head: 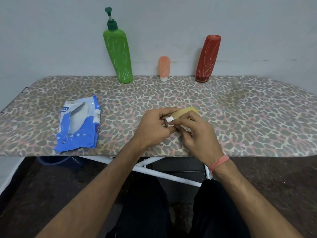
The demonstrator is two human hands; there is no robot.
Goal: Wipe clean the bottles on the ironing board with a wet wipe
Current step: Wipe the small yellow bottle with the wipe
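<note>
A small yellow bottle (184, 112) with a white cap lies on its side between my hands, above the near middle of the ironing board (240, 117). My left hand (154, 127) grips its cap end. My right hand (200, 134) pinches a white wet wipe (187, 129) against the bottle; most of the wipe is hidden under my fingers. Against the wall at the back stand a tall green pump bottle (118, 54), a small peach bottle (164, 67) on its white cap, and a red bottle (207, 59) standing cap down. All three carry white streaks.
An open blue pack of wet wipes (78, 124) lies on the board's left part. The board's white metal legs (164, 174) cross below its near edge, in front of my knees. A dark blue basin (54, 162) sits on the floor under the left side.
</note>
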